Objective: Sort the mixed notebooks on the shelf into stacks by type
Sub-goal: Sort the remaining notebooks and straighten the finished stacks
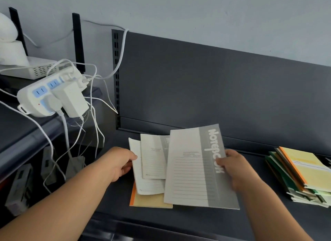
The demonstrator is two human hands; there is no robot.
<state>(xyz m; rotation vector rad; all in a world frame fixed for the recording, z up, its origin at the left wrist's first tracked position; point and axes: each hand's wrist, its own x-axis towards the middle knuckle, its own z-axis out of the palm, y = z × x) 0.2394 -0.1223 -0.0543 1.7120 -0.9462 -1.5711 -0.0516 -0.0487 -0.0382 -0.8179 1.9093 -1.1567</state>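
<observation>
A large grey notebook [193, 169] is held above the dark shelf [259, 214], my right hand [232, 169] gripping its right edge with the thumb on the cover. Two smaller grey-and-white notebooks [152, 158] lie fanned to its left; my left hand [118, 162] pinches the left edge of the outer one. Beneath them a yellow notebook with an orange spine [148, 200] lies flat on the shelf. At the right end of the shelf sits a stack of yellow, orange and green notebooks [300, 174].
A white power strip [48, 95] with plugs and hanging white cables sits on the higher shelf at left. A white box [32, 68] stands behind it. The dark back panel [215, 83] closes off the shelf's rear.
</observation>
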